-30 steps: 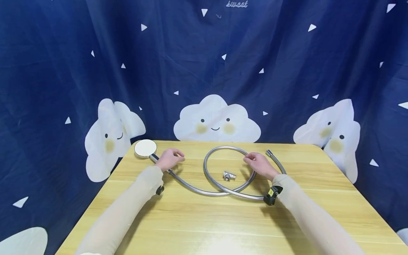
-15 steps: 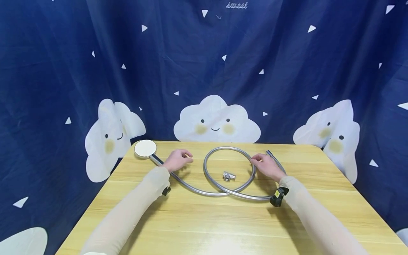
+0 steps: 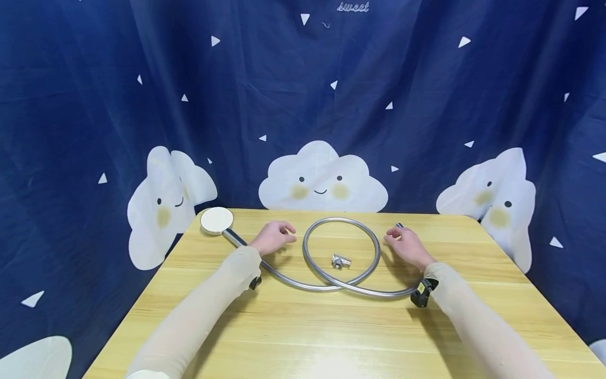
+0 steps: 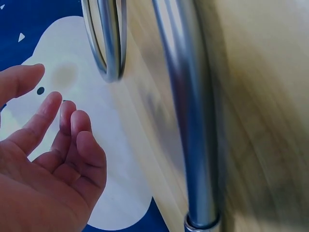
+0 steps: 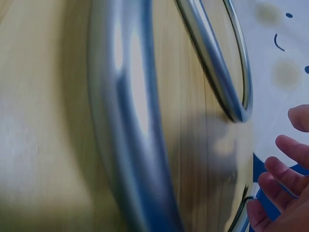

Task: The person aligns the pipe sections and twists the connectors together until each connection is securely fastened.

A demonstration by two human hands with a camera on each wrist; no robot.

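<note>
Head view: a glossy metallic hose (image 3: 342,285) loops on grained wood (image 3: 284,326).

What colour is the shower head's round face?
White. The round face shows best in the head view.

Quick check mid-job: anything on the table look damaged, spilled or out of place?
No damage or spill shows. One mild oddity: the small, stubby silver metal fitting lies loose inside the loop of the long silver metal hose, joined to nothing.
</note>
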